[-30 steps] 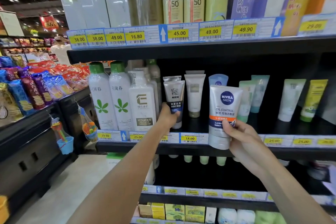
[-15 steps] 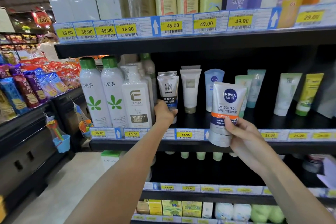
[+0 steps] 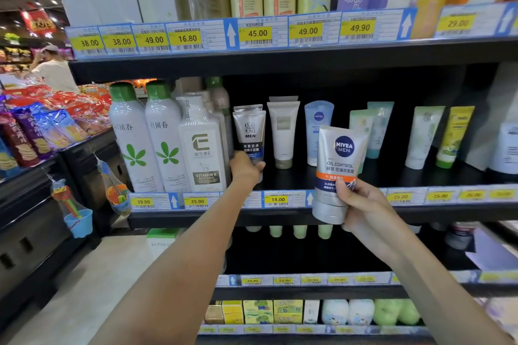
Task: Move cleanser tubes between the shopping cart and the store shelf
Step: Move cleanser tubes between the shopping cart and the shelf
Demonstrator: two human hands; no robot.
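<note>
My right hand (image 3: 361, 204) holds a silver Nivea Men Oil Control cleanser tube (image 3: 337, 165) upright, cap down, in front of the middle shelf's edge (image 3: 364, 213). My left hand (image 3: 245, 168) grips the lower part of a grey MEN cleanser tube (image 3: 249, 131) that stands on that shelf beside a white Vitamin E bottle (image 3: 201, 145). A second grey tube stands right behind it. Further tubes stand on the shelf: a white one (image 3: 283, 129), a pale blue Nivea one (image 3: 316, 123), and green ones (image 3: 378, 123). No shopping cart is in view.
Tall white bottles with green caps (image 3: 134, 143) fill the shelf's left end. Boxes and spray cans stand on the top shelf (image 3: 280, 56). Lower shelves hold more tubes and boxes. A snack display (image 3: 42, 126) and a person (image 3: 53, 67) are at the left, across a pale aisle floor.
My right hand has lowered the Nivea tube and moved it right, tilting it slightly. My left hand stays closed on the grey MEN tube on the shelf.
</note>
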